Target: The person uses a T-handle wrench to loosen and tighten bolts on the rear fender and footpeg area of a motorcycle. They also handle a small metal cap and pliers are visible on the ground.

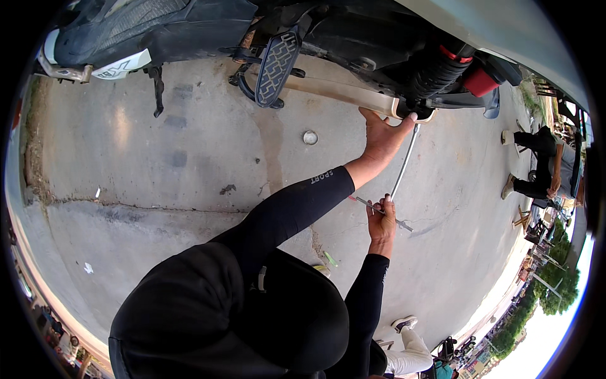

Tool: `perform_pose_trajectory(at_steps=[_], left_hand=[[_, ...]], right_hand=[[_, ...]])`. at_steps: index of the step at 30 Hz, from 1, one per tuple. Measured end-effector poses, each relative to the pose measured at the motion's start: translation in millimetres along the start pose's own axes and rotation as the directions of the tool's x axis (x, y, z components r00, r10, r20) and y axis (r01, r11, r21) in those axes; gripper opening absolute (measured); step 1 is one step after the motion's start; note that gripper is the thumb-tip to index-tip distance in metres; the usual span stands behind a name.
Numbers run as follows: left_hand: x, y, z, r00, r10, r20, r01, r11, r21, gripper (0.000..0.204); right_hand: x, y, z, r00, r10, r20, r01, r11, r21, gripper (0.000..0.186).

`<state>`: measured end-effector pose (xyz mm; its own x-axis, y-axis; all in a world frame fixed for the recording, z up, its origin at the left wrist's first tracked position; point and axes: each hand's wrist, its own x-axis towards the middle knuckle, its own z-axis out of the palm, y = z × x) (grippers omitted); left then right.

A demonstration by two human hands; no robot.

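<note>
Here, the right hand (381,224) grasps the T-handle wrench (405,158); shaft points forward to the left hand (382,138) (grip unclear) at the tan panel (347,95) edge.

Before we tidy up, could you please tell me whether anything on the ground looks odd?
Yes: a streak on the concrete near the black footrest is darker than its surroundings, possibly a spill, and a jagged crack crosses the concrete farther left.

Wide fisheye view from the head, down onto nearby hands (382,140)
</note>
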<state>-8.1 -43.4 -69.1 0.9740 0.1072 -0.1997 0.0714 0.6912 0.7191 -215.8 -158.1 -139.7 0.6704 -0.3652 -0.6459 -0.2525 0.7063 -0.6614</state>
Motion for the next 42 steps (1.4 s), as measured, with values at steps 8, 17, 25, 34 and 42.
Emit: perform_pose_trajectory(at_steps=[8, 17, 25, 34, 42], left_hand=[[2, -10, -5, 0.994, 0.064, 0.089, -0.061, 0.998, -0.029, 0.086], [0, -9, -2, 0.998, 0.061, 0.001, -0.061, 0.998, -0.017, 0.085], [4, -3, 1, 0.997, -0.028, -0.075, 0.030, 0.999, 0.028, 0.087], [9, 33, 10, 0.997, -0.064, -0.040, 0.063, 0.998, -0.017, 0.084], [18, 27, 4, 0.995, -0.099, -0.031, 0.096, 0.993, -0.067, 0.084]], right_hand=[[5, -12, -9, 0.999, 0.040, 0.017, -0.039, 0.999, -0.011, 0.008], [-3, -4, -3, 0.999, 0.039, 0.020, -0.039, 0.999, 0.022, 0.010], [-27, -7, 20, 0.996, -0.046, -0.070, 0.043, 0.998, -0.051, 0.011], [-39, 1, 30, 0.962, -0.243, -0.122, 0.219, 0.959, -0.181, 0.014], [-37, 1, 32, 0.955, -0.264, -0.134, 0.235, 0.951, -0.200, 0.013]])
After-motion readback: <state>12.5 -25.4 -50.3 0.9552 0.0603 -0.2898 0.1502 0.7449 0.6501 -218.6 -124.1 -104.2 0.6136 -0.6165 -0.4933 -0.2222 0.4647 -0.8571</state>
